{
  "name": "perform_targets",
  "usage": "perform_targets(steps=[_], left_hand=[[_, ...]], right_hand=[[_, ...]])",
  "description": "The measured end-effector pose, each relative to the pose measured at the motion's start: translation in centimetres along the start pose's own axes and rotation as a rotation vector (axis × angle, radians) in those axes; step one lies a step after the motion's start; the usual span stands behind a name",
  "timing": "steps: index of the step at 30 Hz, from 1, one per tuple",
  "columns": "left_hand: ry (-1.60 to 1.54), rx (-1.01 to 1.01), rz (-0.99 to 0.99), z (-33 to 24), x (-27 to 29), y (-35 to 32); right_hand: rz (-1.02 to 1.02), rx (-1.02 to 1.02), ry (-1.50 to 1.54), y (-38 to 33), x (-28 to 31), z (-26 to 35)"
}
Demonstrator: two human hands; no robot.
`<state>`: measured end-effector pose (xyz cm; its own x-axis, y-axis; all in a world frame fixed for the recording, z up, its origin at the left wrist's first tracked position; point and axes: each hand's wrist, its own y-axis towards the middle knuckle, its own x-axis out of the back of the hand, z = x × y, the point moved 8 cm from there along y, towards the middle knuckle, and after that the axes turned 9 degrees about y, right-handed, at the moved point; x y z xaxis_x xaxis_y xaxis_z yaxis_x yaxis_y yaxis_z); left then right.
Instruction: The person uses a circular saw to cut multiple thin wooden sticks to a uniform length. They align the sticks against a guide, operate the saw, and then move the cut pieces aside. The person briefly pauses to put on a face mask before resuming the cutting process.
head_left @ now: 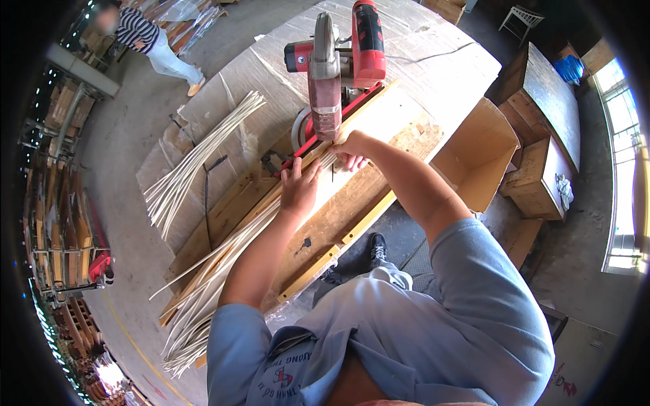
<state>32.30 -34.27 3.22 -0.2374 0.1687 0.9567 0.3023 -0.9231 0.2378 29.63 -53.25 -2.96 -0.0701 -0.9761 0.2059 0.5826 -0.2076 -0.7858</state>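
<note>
A bundle of long, thin pale rods (223,252) runs from the table's lower left up to a red and grey miter saw (325,88). My left hand (300,189) presses the bundle against the fence, fingers laid over it. Closed around the rod ends just below the saw's blade guard is my right hand (352,150), its thumb close to the guard. The blade's lower part is hidden from me. Another bundle of pale rods (203,162) lies apart on the left of the worktable (413,54).
An open cardboard box (477,155) stands right of the table, near wooden cabinets (542,101). Wooden strips (308,274) edge the bench's near side. A power cord (433,57) trails behind the saw. Far left, a person (149,40) stands near a loaded rack (61,223).
</note>
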Motion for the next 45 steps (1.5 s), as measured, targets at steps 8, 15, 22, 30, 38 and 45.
perform_targets(steps=[8,15,22,30,38,45], left_hand=[[-0.008,-0.010,0.100,-0.1,-0.3,0.3],[0.057,-0.055,0.039,-1.0,0.1,0.9],[0.010,-0.007,0.011,0.4,-0.6,0.0],[0.043,-0.022,0.054,0.1,-0.4,-0.2],[-0.016,-0.023,0.017,0.2,-0.3,0.0],[-0.080,-0.004,0.134,0.8,0.1,0.7]], right_hand=[[0.005,-0.106,-0.073,1.4,-0.5,-0.2],[-0.641,0.366,-0.137,-3.3,0.7,-0.6],[-0.687,0.792,-0.850,-7.7,-5.5,0.9],[-0.646,0.839,-1.062,-7.1,-6.0,1.9],[-0.445,0.705,-1.044,-7.0,-6.4,2.5],[-0.454,0.633,-0.985,-7.6,-5.6,3.1]])
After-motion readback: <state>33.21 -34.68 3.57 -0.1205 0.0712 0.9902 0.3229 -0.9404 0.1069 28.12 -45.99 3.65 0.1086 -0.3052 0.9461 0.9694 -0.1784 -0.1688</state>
